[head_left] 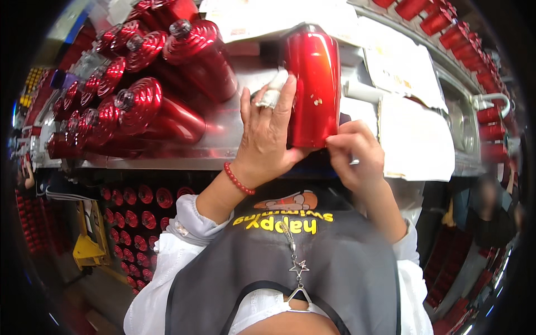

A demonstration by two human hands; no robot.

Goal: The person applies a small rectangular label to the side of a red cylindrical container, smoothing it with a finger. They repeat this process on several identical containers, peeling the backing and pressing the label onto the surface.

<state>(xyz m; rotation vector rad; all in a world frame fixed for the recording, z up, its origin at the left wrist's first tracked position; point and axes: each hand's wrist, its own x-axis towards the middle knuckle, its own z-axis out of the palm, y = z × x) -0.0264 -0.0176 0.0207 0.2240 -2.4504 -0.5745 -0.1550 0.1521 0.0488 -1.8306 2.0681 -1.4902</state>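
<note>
Gripping it with our left hand (267,134), we've got a shiny red metal bottle (314,84) wrapped from its left side, fingers curled round the body and thumb tucked under near the bottom end. It's held up over the edge of the steel workbench (167,162), pretty much upright in the view, with a couple of small pale specks on its front. One finger has white tape (277,80) on it and there's a chunky ring (268,99) next to that, plus a red bead bracelet (239,178) on the wrist.

Our right hand (354,153) is pinched closed right at the bottom right corner of the bottle, fingertips touching the rim there. We honestly can't tell if there's something tiny between those fingertips.

Off to the left on the bench there's a big pile of red bottles (151,84) lying on their sides, ribbed ends facing us. Just right of the bottle sit some white paper sheets (416,134). More red bottles line a rack (469,39) at the upper right, and another batch sits in a crate under the bench (139,209). Grey apron (335,262) with a star charm (298,267) hanging down front.
</note>
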